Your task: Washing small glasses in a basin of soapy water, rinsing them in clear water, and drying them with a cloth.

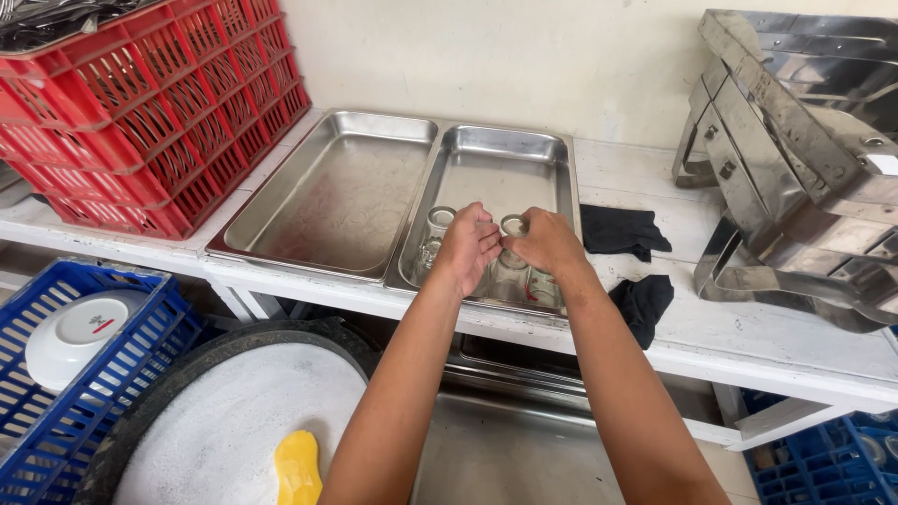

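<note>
Two steel trays lie side by side on a white shelf. The left tray (327, 192) holds nothing. The right tray (496, 154) has several clear drinking glasses (438, 223) standing at its near end. My left hand (466, 248) and my right hand (544, 241) meet over those glasses, fingers curled down among them. Each hand touches a glass, but the fingers hide whether either glass is gripped. More glasses (541, 285) show below my right hand.
A red crate (150, 103) stands at the left of the shelf. Two black cloths (619, 229) lie right of the trays, beside stacked steel frames (804, 159). Below are a blue crate (56, 374) with a white bowl and a round white lid with a yellow sponge (297, 468).
</note>
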